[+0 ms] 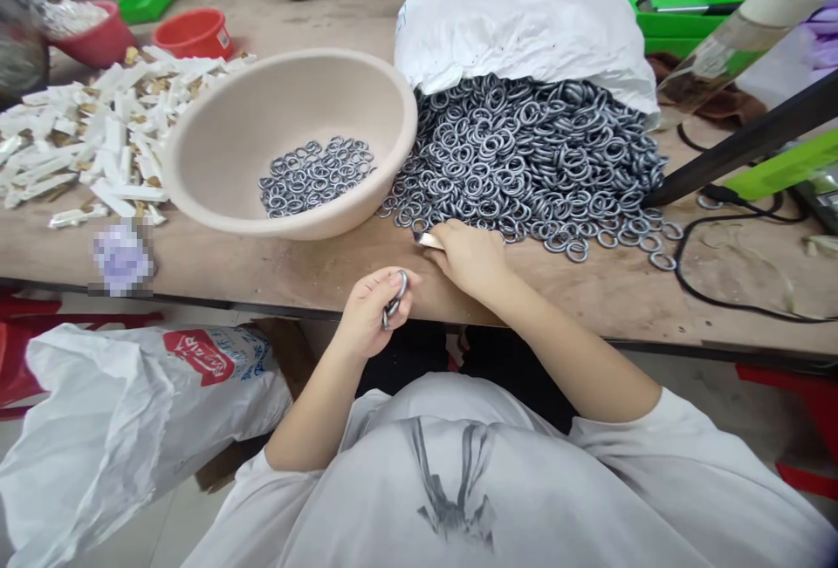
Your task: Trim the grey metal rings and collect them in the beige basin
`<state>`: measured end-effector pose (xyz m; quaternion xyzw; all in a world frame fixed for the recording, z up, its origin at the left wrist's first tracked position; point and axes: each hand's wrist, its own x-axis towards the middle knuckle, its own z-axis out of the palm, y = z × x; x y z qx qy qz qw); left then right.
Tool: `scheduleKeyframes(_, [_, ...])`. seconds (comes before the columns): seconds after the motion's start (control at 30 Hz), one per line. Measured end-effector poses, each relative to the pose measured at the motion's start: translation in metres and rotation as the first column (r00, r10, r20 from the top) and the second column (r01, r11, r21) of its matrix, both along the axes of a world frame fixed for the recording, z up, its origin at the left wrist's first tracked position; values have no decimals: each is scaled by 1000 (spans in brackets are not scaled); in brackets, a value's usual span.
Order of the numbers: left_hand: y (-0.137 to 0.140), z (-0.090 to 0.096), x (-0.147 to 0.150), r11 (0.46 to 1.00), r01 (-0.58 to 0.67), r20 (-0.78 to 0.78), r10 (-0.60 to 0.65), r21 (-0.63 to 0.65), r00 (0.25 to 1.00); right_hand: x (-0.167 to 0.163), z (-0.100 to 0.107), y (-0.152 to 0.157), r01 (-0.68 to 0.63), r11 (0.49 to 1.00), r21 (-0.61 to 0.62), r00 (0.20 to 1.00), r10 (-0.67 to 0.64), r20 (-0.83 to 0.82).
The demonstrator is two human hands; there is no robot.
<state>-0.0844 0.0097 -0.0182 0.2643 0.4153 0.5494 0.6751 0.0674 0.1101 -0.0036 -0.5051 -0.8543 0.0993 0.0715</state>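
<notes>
My left hand (pixel 374 311) is closed over the table's front edge, with a few grey rings (pixel 394 299) pinched between thumb and fingers. My right hand (pixel 472 261) grips a short pale tool with a dark tip (pixel 429 241); its exact kind is not clear. That hand lies against the front of a large pile of shiny grey rings (pixel 524 158). To the left of the pile stands a wide beige basin (pixel 216 140), holding a smaller heap of the same rings (pixel 314 175) on its bottom.
A white sack (pixel 524 27) lies open behind the pile. White plastic pieces (pixel 118 132) cover the table's left side, near a red bowl (pixel 193 34). Green trays (pixel 681 1), a dark slanted bar (pixel 739 153) and a black cable (pixel 687 276) are on the right.
</notes>
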Motion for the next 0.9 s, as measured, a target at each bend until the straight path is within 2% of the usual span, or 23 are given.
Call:
scheduleKeyframes(0.07, [3,1,-6,997,-72,19,73,-24,997,-4,2,3,34,999,-3,999,-34,36])
scheduleKeyframes(0.1, [5,2,-8,994,-102,30,103,-38,994,-4,2,5,55,998,2,998,-55,2])
scheduleKeyframes(0.17, [9,5,-10,990,-127,58,131,-59,990,1,5,7,88,996,-14,980,-90,-176])
scheduleKeyframes(0.2, [10,6,-9,990,-127,73,131,-66,989,4,6,6,86,994,-63,944,-102,-315])
scheduleKeyframes(0.23, [12,6,-6,990,-123,80,128,-69,989,7,7,3,56,988,-145,875,-119,-470])
scheduleKeyframes(0.3, [15,6,3,991,-126,48,128,-55,991,11,8,-7,-105,932,-347,649,-200,-734])
scheduleKeyframes(0.37, [17,4,17,993,-121,-36,120,-14,992,10,6,-23,-285,830,-480,424,-340,-839])
scheduleKeyframes(0.4, [18,2,24,994,-105,-74,106,15,992,8,4,-30,-331,793,-511,347,-401,-848])
scheduleKeyframes(0.43, [18,0,31,995,-85,-100,89,44,991,6,1,-37,-340,781,-524,288,-444,-848])
scheduleKeyframes(0.47, [19,-2,38,995,-65,-114,72,71,991,3,-2,-43,-319,789,-525,245,-466,-850])
scheduleKeyframes(0.53, [18,-4,47,992,-46,-125,60,114,990,0,-8,-50,-235,835,-498,198,-460,-865])
scheduleKeyframes(0.6, [18,-3,51,990,-58,-140,76,129,987,1,-12,-51,-170,875,-453,189,-422,-887])
scheduleKeyframes(0.7, [18,5,53,993,-105,-134,113,61,984,12,-12,-47,-121,919,-376,227,-343,-912])
scheduleKeyframes(0.77, [18,10,53,992,-124,-109,123,-4,986,24,-9,-46,-82,955,-284,345,-240,-907])
scheduleKeyframes(0.87, [18,16,56,991,-125,-75,122,-39,990,39,-7,-48,-68,993,-97,614,-35,-788])
scheduleKeyframes(0.9, [17,17,58,991,-124,-66,121,-44,990,42,-7,-48,-77,996,-43,679,21,-734])
